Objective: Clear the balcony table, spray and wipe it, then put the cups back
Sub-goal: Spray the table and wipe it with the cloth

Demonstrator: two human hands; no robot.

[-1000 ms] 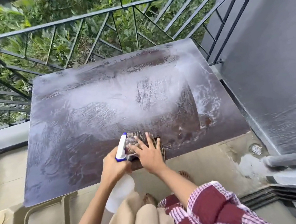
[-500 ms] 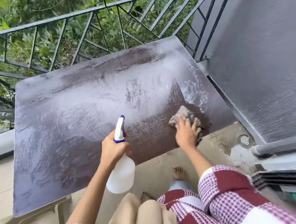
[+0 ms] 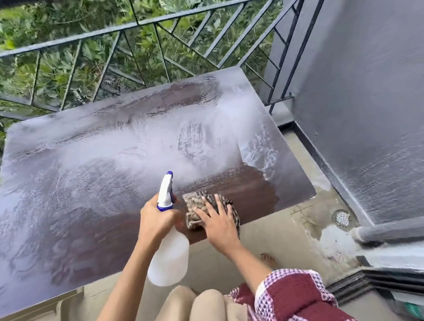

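Mid-wipe on a balcony desk (image 3: 84, 193), filmed over with pale spray everywhere but a dark, cleared band along the near right side. Pressing down on a checked cloth (image 3: 196, 207) at the near edge with the right grip (image 3: 220, 224), fingers spread and nearly straight across the top, pinching nothing. Wrapped round the neck of a spray bottle (image 3: 170, 259) with the left grip (image 3: 157, 218), just beside the cloth, nozzle up and aimed away, translucent body hanging below the desk edge. Fill level hard to tell through the cloudy plastic, though probably light enough for one hand. Going by the bunched folds, a soft, limp and likely sodden cloth: no stiffness for pushing by an edge, so best worked under a flat palm over the middle, or gathered by a fistful of folds for lifting and wringing. Little drag to expect from the wet, smooth top; firm downward pressure needed to lift the film rather than smear it, and care at the near rim against sliding off. No cups in view. Beyond the desk, a dark metal railing (image 3: 148, 22) against green foliage; to the right, a grey wall (image 3: 376, 100) and a floor drain (image 3: 341, 219).
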